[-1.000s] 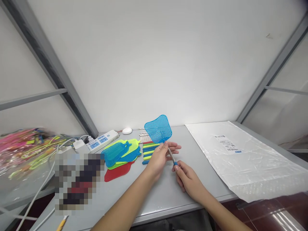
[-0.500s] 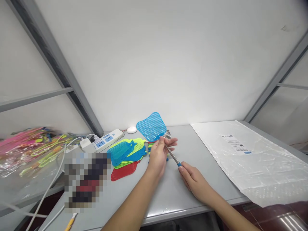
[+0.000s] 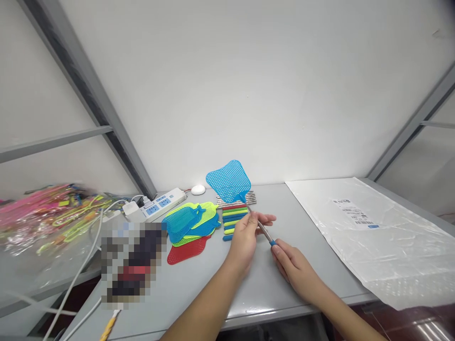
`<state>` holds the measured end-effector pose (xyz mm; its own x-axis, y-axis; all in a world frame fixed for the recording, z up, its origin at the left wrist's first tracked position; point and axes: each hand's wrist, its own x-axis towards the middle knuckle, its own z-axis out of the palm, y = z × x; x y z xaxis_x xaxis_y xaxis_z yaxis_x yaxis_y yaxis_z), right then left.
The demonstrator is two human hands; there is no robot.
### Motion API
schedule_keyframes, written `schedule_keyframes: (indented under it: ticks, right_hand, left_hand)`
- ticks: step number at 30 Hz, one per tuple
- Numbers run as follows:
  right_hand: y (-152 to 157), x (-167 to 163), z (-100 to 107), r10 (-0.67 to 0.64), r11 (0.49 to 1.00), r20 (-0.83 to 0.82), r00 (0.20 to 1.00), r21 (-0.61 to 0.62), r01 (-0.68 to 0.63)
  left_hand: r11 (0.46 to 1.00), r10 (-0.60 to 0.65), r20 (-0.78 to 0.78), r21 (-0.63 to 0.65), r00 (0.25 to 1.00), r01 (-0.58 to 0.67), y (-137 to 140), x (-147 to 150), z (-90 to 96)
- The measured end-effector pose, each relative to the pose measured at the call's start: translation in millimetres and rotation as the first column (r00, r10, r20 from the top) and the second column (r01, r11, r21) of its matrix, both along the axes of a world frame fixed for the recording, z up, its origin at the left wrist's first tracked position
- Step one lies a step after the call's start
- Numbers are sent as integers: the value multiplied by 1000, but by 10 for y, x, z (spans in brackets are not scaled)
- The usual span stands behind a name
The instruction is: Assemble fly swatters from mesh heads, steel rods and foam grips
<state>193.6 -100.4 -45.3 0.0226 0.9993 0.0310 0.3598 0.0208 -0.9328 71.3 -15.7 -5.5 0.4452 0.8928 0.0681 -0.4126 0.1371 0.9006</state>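
A blue fly swatter (image 3: 228, 182) with a perforated head and a thin metal rod slants between my two hands, head up and away from me. My left hand (image 3: 243, 242) pinches the rod below the head, its other fingers stretched out. Wrapped around the blue grip at the lower end is my right hand (image 3: 294, 267), which hides most of that grip. Behind my left hand lie several colored handles (image 3: 232, 226) in a row, partly covered by it. Metal rods (image 3: 251, 197) lie just beyond them, partly hidden by the swatter head.
To the left, blue and yellow-green swatter heads (image 3: 183, 224) overlap, with a red head (image 3: 188, 250) in front. A power strip (image 3: 173, 199) and a white mouse-like object (image 3: 198, 190) sit behind. A white plastic mailer (image 3: 330, 227) covers the right side. Bagged colorful items (image 3: 53, 218) fill the far left.
My left hand has slid down the rod, away from the swatter head, baring the head's neck and more of the handles behind. The view has shifted slightly.
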Motion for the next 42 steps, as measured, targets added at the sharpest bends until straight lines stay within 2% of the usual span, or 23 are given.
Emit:
schedule_keyframes:
  ticks: [6,8,11,15,17,19,23,25,28,32,34,36,39,42]
  right_hand:
    - [10,-9,3,62,998,104,993,-13,-61]
    - [8,-7,-11,76,997,135,988,-18,-75]
    - [-1,0,-38,72,997,154,986,-11,-71]
    - [-14,2,-49,28,1000,106,994,-2,-28]
    - [-13,3,-38,20,1000,86,996,5,-21]
    - [-8,5,-24,27,1000,80,996,3,-27]
    - [-4,8,-19,69,998,116,991,-16,-68]
    - [-13,7,-29,91,996,142,986,-18,-90]
    - [-35,5,-41,93,996,164,982,-16,-92]
    - [-35,27,0,-9,999,188,982,41,1]
    - [-13,68,50,-92,990,291,952,130,56]
    - [15,128,112,-181,966,438,881,246,77]
    - [52,223,202,-312,903,605,733,429,30]
    - [78,269,254,-421,831,671,611,555,-36]
  left_hand:
    - [964,257,155,20,954,-263,228,-197,183]
    - [949,302,165,35,939,-312,265,-250,204]
    - [963,262,90,41,961,-266,218,-235,157]
    - [996,73,-36,46,997,-71,44,-108,51]
    - [998,28,-48,61,998,-25,-1,-74,37]
    - [996,62,-34,74,997,-59,23,-92,59]
    - [969,231,69,78,970,-236,204,-260,166]
    - [957,270,95,83,958,-278,280,-344,208]
    - [971,222,106,72,969,-230,303,-374,213]
    - [985,153,103,63,983,-160,196,-261,143]
    - [992,76,25,99,997,-78,120,-202,113]
    - [990,-6,-61,143,998,14,49,-164,101]
    - [976,-44,-154,204,987,76,-22,-138,114]
    - [967,-72,-232,223,970,125,-67,-116,126]
